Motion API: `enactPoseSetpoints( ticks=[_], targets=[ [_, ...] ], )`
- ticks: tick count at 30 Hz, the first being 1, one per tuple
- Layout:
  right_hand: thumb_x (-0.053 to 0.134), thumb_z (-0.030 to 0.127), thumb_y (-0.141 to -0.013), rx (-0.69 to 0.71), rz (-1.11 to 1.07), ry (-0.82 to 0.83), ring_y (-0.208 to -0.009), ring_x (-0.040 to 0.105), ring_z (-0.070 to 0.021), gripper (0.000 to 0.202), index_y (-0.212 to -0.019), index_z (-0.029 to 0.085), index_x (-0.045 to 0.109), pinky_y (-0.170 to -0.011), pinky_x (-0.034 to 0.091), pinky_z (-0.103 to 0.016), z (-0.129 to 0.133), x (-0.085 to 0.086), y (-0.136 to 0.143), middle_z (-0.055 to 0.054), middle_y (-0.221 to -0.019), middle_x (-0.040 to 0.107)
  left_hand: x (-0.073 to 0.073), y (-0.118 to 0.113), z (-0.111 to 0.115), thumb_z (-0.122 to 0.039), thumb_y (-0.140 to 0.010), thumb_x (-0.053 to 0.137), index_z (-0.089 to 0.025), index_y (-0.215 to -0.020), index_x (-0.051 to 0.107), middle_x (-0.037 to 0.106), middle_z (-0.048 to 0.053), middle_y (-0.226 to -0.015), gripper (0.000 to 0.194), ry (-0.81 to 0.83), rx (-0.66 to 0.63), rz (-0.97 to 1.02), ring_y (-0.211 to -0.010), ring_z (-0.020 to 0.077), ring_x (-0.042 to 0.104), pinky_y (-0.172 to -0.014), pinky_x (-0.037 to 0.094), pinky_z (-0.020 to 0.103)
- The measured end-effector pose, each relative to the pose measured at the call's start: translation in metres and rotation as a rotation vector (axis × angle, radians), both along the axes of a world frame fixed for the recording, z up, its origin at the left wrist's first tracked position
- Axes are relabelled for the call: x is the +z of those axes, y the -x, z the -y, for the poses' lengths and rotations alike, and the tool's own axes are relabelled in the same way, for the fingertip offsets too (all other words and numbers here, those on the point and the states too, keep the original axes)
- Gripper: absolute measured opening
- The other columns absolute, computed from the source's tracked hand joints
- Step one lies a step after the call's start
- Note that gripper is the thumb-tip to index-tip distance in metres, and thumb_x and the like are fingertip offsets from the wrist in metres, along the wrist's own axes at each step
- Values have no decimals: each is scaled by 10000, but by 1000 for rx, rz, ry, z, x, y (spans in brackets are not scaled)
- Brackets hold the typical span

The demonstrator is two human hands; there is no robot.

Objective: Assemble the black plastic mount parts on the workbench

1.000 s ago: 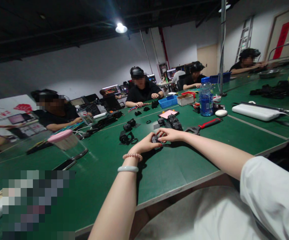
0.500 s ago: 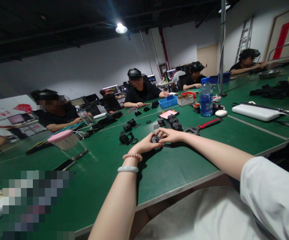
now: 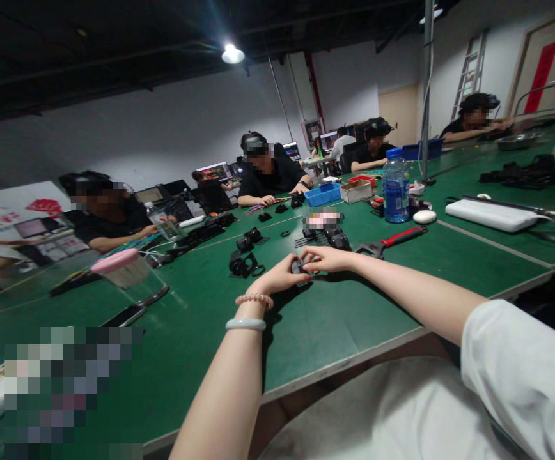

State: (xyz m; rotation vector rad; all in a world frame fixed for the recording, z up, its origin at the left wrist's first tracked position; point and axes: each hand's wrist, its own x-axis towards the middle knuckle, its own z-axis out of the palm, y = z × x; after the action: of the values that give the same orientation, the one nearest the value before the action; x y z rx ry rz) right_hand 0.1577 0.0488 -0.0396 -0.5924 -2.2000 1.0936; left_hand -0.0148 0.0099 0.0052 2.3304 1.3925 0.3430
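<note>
Between my two hands is a small black part (image 3: 297, 266), its exact kind too small to make out. My left hand (image 3: 281, 275) is closed on its left side, thumb toward me. From the right, the fingertips of my right hand (image 3: 324, 259) pinch the same part. Just beyond my hands lie black ribbed parts (image 3: 337, 239). Left of them rest more black parts, one pair (image 3: 249, 240) with thin prongs and another with a ring-shaped piece (image 3: 257, 270). A wrench with a red and black handle (image 3: 405, 240) lies right of my right hand.
On the green table (image 3: 335, 332) stand a blue-capped bottle (image 3: 396, 188), a blue tray (image 3: 323, 195), a small box (image 3: 356, 190) and a pink-lidded container (image 3: 123, 271). A white power bank-like block (image 3: 491, 213) lies at right. Several co-workers sit around the far side.
My right-hand fingers have shifted slightly around the small black part; my left hand stays nearly still. Across the table, a co-worker's hand has drawn back from the blue tray.
</note>
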Motion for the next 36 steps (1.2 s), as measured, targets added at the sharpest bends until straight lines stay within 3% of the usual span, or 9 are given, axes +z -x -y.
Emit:
enactPoseSetpoints(
  ticks=[18, 27, 36],
  targets=[
    [472, 332, -748, -37, 12, -15, -630, 530, -89, 279, -953, 144, 461, -569, 440, -211, 1, 0, 1, -44, -816, 555, 3, -2, 4, -489, -560, 544, -148, -959, 440, 501, 0, -784, 535, 7, 35, -12, -683, 132, 459, -597, 361, 221],
    [594, 247, -645, 2, -45, -63, -679, 520, -88, 459, -1046, 202, 375, -641, 440, -245, 2, 0, -2, -6, -859, 502, 2, -2, 2, -446, -582, 548, -138, -978, 430, 501, 15, -820, 516, 25, 2, 14, -715, 140, 460, -622, 369, 229],
    [586, 234, -648, -18, -28, -135, -710, 506, -91, 426, -1023, 185, 391, -641, 429, -231, -1, -3, 0, -12, -875, 488, 3, -3, 4, -471, -568, 547, -142, -956, 442, 496, 8, -800, 520, 10, 26, 0, -704, 141, 457, -613, 360, 231]
  ],
)
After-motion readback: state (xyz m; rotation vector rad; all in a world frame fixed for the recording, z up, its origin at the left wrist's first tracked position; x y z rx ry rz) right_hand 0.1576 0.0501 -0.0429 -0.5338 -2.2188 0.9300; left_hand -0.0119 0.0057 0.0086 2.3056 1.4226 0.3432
